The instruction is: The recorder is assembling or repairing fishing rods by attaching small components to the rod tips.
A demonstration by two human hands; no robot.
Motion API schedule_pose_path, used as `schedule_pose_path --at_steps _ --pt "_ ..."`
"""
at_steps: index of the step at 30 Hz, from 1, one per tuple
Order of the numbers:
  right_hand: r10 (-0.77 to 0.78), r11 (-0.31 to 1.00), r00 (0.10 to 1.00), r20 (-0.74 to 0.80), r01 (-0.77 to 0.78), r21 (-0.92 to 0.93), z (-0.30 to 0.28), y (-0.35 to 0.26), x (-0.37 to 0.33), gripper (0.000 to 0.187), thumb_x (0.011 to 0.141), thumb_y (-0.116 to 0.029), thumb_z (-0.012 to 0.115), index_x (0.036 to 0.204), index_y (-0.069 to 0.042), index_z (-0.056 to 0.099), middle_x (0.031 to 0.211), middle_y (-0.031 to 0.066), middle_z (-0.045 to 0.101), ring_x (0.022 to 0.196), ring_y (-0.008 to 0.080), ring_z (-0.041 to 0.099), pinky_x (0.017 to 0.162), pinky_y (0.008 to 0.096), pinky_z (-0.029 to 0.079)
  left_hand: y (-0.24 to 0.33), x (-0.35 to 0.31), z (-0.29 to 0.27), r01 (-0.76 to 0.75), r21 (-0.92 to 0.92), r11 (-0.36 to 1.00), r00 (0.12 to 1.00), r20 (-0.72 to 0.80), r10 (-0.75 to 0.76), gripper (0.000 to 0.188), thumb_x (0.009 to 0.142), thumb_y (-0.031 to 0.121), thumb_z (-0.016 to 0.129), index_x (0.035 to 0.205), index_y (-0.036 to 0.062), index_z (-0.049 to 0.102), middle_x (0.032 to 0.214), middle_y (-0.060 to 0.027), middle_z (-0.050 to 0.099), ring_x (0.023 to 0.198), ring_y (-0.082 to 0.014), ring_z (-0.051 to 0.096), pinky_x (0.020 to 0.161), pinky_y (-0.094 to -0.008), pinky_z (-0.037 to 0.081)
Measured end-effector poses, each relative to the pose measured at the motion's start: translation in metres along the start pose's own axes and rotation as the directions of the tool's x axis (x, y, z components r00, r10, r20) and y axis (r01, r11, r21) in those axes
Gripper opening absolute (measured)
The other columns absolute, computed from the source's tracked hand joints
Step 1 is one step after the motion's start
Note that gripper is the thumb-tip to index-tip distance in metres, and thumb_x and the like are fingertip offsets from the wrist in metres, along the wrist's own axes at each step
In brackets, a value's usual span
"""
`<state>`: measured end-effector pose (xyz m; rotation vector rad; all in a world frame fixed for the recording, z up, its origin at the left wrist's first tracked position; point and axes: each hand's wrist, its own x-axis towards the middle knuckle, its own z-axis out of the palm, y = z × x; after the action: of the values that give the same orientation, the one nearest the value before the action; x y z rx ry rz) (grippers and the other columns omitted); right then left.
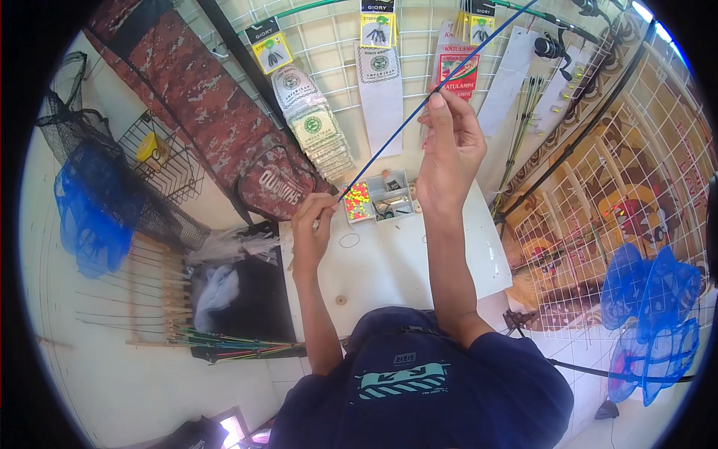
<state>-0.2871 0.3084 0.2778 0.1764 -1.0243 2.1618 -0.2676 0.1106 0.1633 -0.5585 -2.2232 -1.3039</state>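
Observation:
A thin blue rod (399, 132), like a fishing rod blank, slants from my left hand up to the upper right and out of view. The fingers of my left hand (313, 223) pinch its lower end. Farther up, my right hand (451, 146) is closed on the rod between thumb and fingers. Both hands are raised above a white table (389, 262). Close to my left hand is a small box of red and yellow beads (358, 202). Beside it sits a grey divided tray (393, 213) with a small bottle and small parts.
Packets of bait and tackle (318, 123) hang on a white wire grid ahead. A camouflage rod bag (202, 90) leans at the left, near a black and blue net (93, 202). Blue nets (651, 299) hang at the right. A fishing reel (550, 46) is at the upper right.

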Motion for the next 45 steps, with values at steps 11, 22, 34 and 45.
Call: schedule_pose_path --at_steps 11,22,34,45 --pt "-0.026 0.997 0.999 0.032 0.023 0.077 -0.010 0.002 0.006 0.014 0.084 -0.005 0.072 0.096 -0.001 0.066 0.086 0.0050 0.066 0.079 0.0104 0.056 0.075 0.0258 0.044 -0.010 -0.001 0.000 -0.030 0.007 1.000 1.000 0.004 0.030 0.010 0.083 -0.007 0.061 0.093 -0.0054 0.064 0.090 -0.0128 0.066 0.081 -0.0196 0.062 0.074 -0.0286 0.048" --pt "0.018 0.999 0.996 0.082 -0.022 0.046 -0.012 -0.009 0.021 0.015 0.088 -0.013 0.070 0.096 -0.001 0.065 0.090 0.0093 0.068 0.080 0.0127 0.060 0.077 0.0286 0.047 -0.012 -0.002 -0.005 -0.012 0.008 1.000 1.000 -0.001 0.012 0.016 0.083 -0.009 0.060 0.096 -0.0024 0.065 0.090 -0.0121 0.064 0.080 -0.0228 0.062 0.072 -0.0297 0.047" --pt "-0.096 0.993 0.992 0.086 0.089 0.077 -0.020 -0.044 0.059 0.017 0.088 -0.010 0.070 0.097 0.002 0.063 0.095 0.0151 0.070 0.079 0.0114 0.063 0.075 0.0243 0.048 -0.014 -0.004 -0.003 0.051 -0.026 0.998 0.996 0.081 -0.049 0.016 0.082 -0.007 0.060 0.097 -0.0012 0.065 0.090 -0.0117 0.064 0.082 -0.0247 0.062 0.075 -0.0322 0.047" --pt "-0.194 0.981 0.979 0.070 0.194 0.008 -0.061 -0.097 0.110 0.015 0.088 -0.009 0.069 0.099 0.001 0.066 0.096 0.0157 0.071 0.079 0.0125 0.065 0.074 0.0240 0.049 -0.013 -0.008 0.026 0.018 -0.020 1.000 0.991 0.137 -0.015 0.010 0.086 -0.001 0.061 0.095 -0.0007 0.065 0.089 -0.0128 0.064 0.082 -0.0269 0.062 0.074 -0.0337 0.046"
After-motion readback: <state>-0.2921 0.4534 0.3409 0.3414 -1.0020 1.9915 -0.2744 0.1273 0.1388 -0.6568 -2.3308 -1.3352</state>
